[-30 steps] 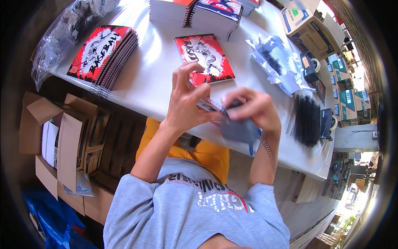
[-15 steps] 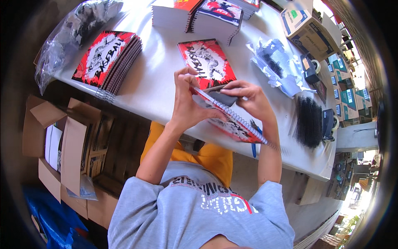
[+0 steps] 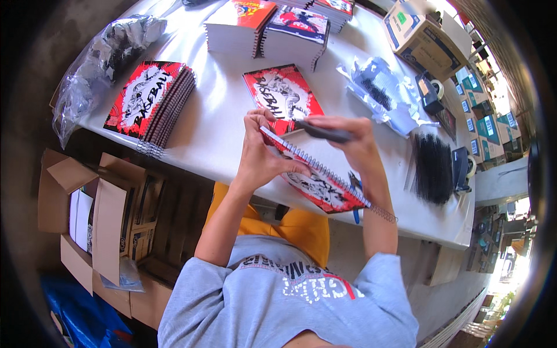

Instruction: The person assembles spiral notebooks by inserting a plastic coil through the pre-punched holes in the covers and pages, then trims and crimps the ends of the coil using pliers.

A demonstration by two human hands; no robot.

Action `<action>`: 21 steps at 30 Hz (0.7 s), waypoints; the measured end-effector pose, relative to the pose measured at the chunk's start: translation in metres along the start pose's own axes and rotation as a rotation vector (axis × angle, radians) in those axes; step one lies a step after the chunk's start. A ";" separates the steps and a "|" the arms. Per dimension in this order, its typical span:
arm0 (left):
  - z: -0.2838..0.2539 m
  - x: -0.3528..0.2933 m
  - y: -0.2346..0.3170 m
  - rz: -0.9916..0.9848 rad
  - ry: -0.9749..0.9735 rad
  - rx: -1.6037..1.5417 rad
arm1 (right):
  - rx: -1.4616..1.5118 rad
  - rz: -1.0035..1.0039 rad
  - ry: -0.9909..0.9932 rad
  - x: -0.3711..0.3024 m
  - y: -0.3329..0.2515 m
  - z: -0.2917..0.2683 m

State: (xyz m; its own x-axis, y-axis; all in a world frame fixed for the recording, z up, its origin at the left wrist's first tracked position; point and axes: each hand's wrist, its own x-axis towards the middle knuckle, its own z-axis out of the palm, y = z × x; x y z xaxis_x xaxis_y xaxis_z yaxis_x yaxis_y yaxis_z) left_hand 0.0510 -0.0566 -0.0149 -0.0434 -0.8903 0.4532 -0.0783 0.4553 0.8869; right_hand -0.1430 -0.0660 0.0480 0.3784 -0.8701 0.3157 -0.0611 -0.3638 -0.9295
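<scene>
My left hand (image 3: pixel 255 153) grips a spiral notebook (image 3: pixel 325 188) with a red, white and black cover, thumb on the cover and fingers behind. The notebook is tilted, spine up. A thin coil runs along its holes, and a loose end of the coil (image 3: pixel 384 214) sticks out beyond the lower right corner, by my right forearm. Above the spine, my right hand (image 3: pixel 357 139) is closed on a dark oblong object (image 3: pixel 326 132) whose kind I cannot make out. Just beyond my hands lies another red-covered book (image 3: pixel 284 93) flat on the table.
A stack of red spiral notebooks (image 3: pixel 148 101) stands at left on the white table (image 3: pixel 214 139). More book stacks (image 3: pixel 235 35) stand at the back. Black coils (image 3: pixel 430 168), torn paper wrapping (image 3: pixel 377 93), tape dispensers (image 3: pixel 462 168) and a carton (image 3: pixel 426 40) are at right; open cartons (image 3: pixel 107 226) lower left.
My right hand has lifted slightly and turned, bringing the dark object more plainly into sight above the spine. The notebook has shifted a little lower in view, still in my left hand.
</scene>
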 end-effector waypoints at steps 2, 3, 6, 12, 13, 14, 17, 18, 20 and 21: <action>-0.002 0.003 -0.019 -0.189 0.093 -0.241 | 0.139 -0.137 -0.242 0.005 -0.023 0.020; -0.002 0.001 -0.011 -0.096 0.045 -0.146 | -0.108 -0.162 -0.302 0.008 -0.025 0.020; 0.002 0.001 0.004 0.032 -0.020 -0.051 | 0.084 0.054 -0.126 0.010 -0.002 0.006; 0.000 -0.003 -0.007 0.065 -0.033 -0.024 | -0.232 0.087 -0.072 0.017 -0.005 0.020; 0.000 -0.007 -0.001 -0.026 -0.044 -0.046 | -0.238 0.075 -0.072 0.017 -0.011 0.021; -0.001 0.001 -0.013 0.032 -0.041 -0.047 | -0.167 -0.068 -0.157 0.015 -0.019 0.024; -0.002 -0.002 -0.005 0.053 -0.053 0.020 | -0.163 0.087 -0.155 0.014 -0.001 0.022; -0.004 -0.003 -0.005 0.056 -0.018 -0.011 | -0.313 0.013 -0.072 0.015 0.010 0.015; -0.003 -0.003 -0.001 0.070 0.017 -0.059 | -0.529 -0.062 0.161 0.010 0.023 -0.012; 0.001 -0.001 0.006 -0.093 0.052 -0.169 | -0.598 -0.053 0.325 -0.003 0.028 -0.035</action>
State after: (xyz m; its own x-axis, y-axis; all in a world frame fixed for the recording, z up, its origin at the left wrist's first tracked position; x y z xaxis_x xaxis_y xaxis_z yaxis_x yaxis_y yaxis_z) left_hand 0.0493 -0.0527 -0.0107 0.0085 -0.9293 0.3691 0.0893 0.3684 0.9254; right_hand -0.1784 -0.0853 0.0274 0.1037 -0.8679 0.4859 -0.5853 -0.4482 -0.6757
